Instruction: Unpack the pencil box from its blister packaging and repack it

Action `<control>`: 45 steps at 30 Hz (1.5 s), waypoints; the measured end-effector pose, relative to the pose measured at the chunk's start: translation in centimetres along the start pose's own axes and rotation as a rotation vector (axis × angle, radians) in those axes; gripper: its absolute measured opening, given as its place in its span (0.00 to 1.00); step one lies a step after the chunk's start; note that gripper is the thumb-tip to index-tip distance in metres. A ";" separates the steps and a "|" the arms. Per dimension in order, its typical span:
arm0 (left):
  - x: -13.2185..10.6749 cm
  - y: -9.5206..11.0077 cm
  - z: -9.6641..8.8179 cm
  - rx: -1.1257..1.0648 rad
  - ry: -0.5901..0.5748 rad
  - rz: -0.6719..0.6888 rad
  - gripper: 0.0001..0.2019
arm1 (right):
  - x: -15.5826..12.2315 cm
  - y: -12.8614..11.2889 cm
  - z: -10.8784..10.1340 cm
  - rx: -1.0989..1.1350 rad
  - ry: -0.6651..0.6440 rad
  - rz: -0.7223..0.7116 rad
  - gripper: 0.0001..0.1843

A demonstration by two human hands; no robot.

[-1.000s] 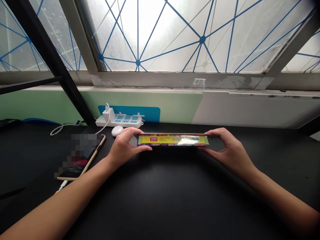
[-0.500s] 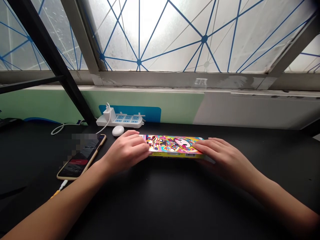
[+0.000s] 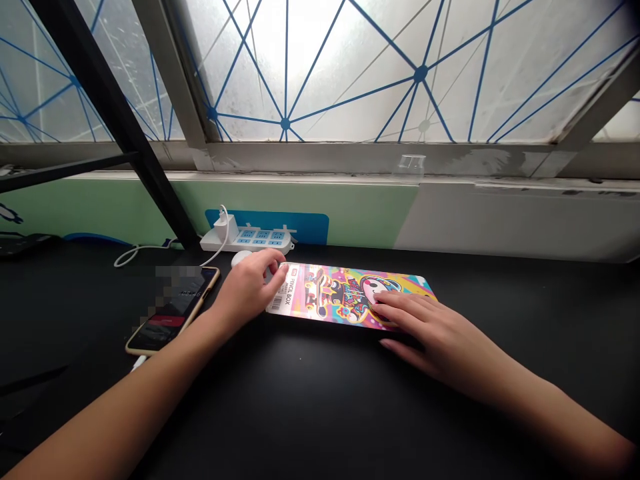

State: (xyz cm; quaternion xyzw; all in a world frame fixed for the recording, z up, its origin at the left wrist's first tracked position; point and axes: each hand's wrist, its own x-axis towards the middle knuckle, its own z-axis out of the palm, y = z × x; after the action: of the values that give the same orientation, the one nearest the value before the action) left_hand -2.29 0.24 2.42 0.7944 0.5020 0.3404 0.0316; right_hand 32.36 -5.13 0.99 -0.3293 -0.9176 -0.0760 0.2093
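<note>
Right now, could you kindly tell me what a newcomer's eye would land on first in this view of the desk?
The brightly printed pencil box would probably draw the eye first, lying on the black desk mid-view, with the left hand at its left end and the right hand on its right part. Above, the frosted window crossed by blue lines fills the top of the view.

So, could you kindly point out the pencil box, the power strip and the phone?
Pencil box (image 3: 345,293): head view, printed top face.
Power strip (image 3: 260,235): head view, socket face.
Phone (image 3: 173,313): head view, screen.
</note>
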 end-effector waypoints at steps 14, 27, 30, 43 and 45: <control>-0.7 -0.6 2.7 -0.743 -0.238 -0.477 0.19 | 6.0 -3.8 2.6 -0.033 -0.215 0.033 0.38; -0.4 -0.2 2.6 -0.823 -0.209 -0.509 0.08 | 11.6 -4.8 3.7 0.170 -0.377 0.013 0.59; -0.4 -0.3 2.7 -0.812 -0.194 -0.504 0.05 | 11.3 -4.4 3.5 0.208 -0.414 0.044 0.61; -0.1 -0.2 2.7 -0.726 -0.177 -0.483 0.05 | 6.0 -0.8 1.4 0.171 -0.467 0.169 0.55; 0.0 -0.2 2.6 -0.709 -0.186 -0.479 0.05 | 3.9 0.4 0.9 0.130 -0.458 0.188 0.53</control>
State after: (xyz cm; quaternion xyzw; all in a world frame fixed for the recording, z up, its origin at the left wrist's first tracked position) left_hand -1.00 1.07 0.32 0.6229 0.5190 0.4018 0.4256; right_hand 29.57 -2.34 1.89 -0.4076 -0.9094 0.0794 0.0230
